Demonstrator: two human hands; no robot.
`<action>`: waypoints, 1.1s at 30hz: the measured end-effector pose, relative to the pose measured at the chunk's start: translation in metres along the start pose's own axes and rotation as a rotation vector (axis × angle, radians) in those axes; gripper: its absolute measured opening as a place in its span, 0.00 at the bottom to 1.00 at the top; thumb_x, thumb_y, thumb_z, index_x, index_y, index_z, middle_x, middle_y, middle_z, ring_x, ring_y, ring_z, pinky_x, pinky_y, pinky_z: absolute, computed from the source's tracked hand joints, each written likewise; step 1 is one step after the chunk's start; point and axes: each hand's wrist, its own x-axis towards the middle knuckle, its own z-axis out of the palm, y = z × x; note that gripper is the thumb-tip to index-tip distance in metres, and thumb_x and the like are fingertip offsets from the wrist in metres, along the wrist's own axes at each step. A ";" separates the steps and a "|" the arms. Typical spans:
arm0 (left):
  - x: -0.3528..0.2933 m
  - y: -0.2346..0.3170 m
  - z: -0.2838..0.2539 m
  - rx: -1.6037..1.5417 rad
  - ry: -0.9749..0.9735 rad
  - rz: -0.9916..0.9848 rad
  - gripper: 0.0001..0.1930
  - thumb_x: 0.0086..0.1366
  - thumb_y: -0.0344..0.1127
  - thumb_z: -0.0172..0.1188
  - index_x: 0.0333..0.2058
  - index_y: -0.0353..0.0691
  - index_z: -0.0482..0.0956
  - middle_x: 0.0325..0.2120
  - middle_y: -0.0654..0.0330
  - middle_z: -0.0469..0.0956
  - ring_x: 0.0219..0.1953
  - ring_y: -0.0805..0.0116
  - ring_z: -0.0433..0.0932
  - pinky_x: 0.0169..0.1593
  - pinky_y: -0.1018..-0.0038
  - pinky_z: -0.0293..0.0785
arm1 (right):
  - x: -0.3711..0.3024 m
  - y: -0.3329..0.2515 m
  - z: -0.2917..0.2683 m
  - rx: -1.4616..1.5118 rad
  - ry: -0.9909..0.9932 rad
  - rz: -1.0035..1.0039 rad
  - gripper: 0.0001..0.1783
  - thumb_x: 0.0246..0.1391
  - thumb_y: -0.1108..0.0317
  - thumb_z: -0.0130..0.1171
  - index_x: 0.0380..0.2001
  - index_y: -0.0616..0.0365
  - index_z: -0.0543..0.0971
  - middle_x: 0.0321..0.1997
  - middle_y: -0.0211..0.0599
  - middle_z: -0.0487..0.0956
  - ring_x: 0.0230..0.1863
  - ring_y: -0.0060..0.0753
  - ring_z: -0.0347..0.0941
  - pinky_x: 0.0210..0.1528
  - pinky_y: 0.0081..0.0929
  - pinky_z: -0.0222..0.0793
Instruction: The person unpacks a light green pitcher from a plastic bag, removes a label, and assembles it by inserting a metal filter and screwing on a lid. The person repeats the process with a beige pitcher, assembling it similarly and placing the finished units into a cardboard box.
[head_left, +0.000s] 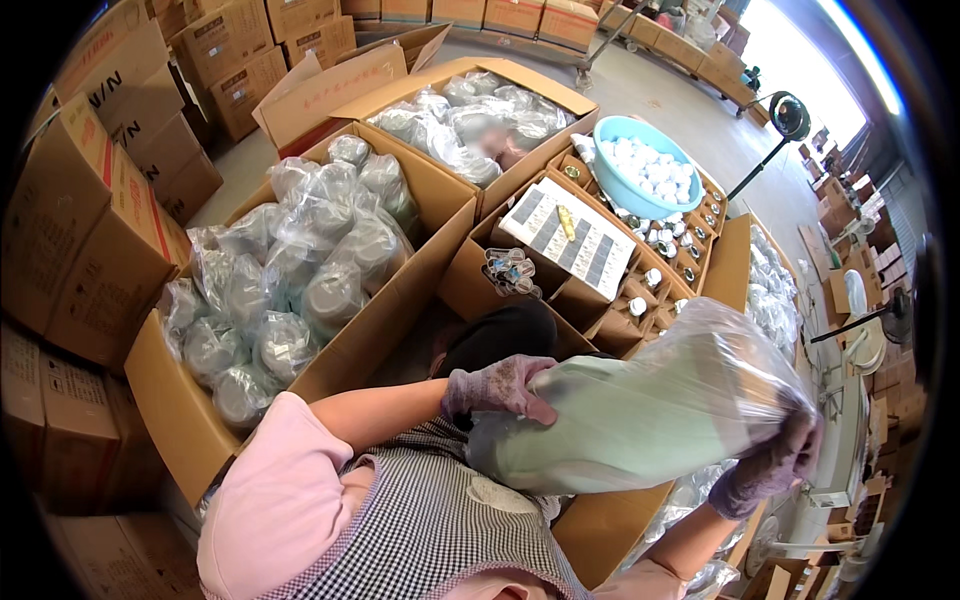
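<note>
**Pale green piece in clear bag, both hands on it, over the lap**

Left gloved hand point(505, 390) grasps the near-left end, thumb on top, presumably to steady the piece. Right gloved hand point(770, 465) has fingers bunched at the film at the other end, probably to control the loose plastic; can't tell whether fingertips are inside or outside the clear bag point(745, 350).

Pale green piece point(620, 415) sits in front of the checked apron point(450, 520). Long axis runs left to right, rising slightly rightward; wider end points right. Can't tell which end is the mouth.

Left carton point(390, 325) holds bagged items point(330, 235), likely parked within easy reach. Blue basin point(625, 195) keeps small white pieces point(650, 165) together, probably to stop them rolling.
</note>
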 end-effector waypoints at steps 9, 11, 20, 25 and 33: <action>-0.030 0.076 0.033 0.522 0.328 0.204 0.34 0.53 0.49 0.76 0.54 0.35 0.77 0.40 0.48 0.83 0.41 0.62 0.84 0.47 0.72 0.77 | 0.006 0.101 -0.040 -0.319 -0.065 0.347 0.22 0.66 0.60 0.56 0.55 0.67 0.76 0.45 0.39 0.79 0.44 0.28 0.72 0.49 0.30 0.69; -0.033 0.074 0.029 0.612 0.336 0.180 0.34 0.54 0.51 0.74 0.54 0.35 0.77 0.41 0.46 0.83 0.43 0.58 0.83 0.49 0.69 0.77 | -0.004 0.111 -0.047 -0.327 -0.191 0.345 0.21 0.67 0.62 0.55 0.54 0.67 0.77 0.49 0.40 0.79 0.48 0.28 0.73 0.52 0.28 0.68; -0.033 0.045 0.028 0.548 0.120 -0.025 0.36 0.57 0.55 0.66 0.58 0.37 0.73 0.48 0.44 0.80 0.52 0.47 0.78 0.57 0.60 0.71 | -0.054 0.120 -0.002 -0.377 -0.522 0.491 0.34 0.69 0.47 0.45 0.65 0.66 0.68 0.64 0.48 0.72 0.64 0.38 0.67 0.66 0.33 0.60; -0.053 0.027 0.017 0.561 0.129 0.303 0.40 0.61 0.53 0.66 0.65 0.38 0.63 0.55 0.41 0.71 0.55 0.45 0.74 0.59 0.57 0.70 | -0.061 0.120 0.004 -0.350 -0.506 0.612 0.35 0.69 0.47 0.47 0.62 0.69 0.70 0.64 0.51 0.71 0.65 0.41 0.66 0.67 0.34 0.58; -0.137 0.048 -0.044 0.866 0.889 0.434 0.34 0.52 0.40 0.76 0.57 0.36 0.74 0.52 0.47 0.74 0.53 0.51 0.74 0.55 0.62 0.73 | -0.087 0.149 -0.014 -0.471 -0.295 0.339 0.31 0.69 0.48 0.49 0.50 0.72 0.78 0.38 0.45 0.80 0.40 0.33 0.70 0.47 0.33 0.68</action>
